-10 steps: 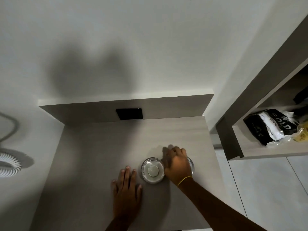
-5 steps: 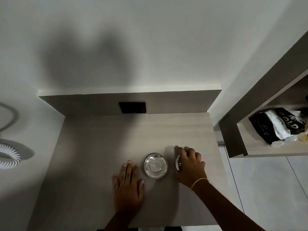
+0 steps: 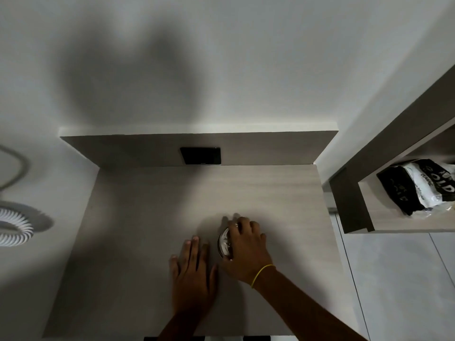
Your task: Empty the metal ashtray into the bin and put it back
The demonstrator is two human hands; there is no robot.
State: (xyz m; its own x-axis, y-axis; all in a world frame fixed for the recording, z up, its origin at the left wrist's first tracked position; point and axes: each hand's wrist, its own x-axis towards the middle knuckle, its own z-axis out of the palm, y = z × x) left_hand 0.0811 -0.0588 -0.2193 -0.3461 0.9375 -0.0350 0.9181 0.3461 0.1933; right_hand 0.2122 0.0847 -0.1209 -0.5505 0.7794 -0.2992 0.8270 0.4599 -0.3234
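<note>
The round metal ashtray stands on the pale wooden table, near its front edge. Only its left rim and a bit of its shiny inside show. My right hand, with a yellow band on the wrist, lies over it with the fingers curled around its top and far side. My left hand rests flat on the table just left of the ashtray, palm down, holding nothing. No bin is in view.
A black socket panel sits in the table's raised back board. To the right a shelf unit holds a black and white packet. Tiled floor lies right of the table. A white ribbed object is at far left.
My right hand has moved left from beside the ashtray onto it and now covers most of it. The second metal piece under that hand earlier is no longer seen. My left hand stays flat.
</note>
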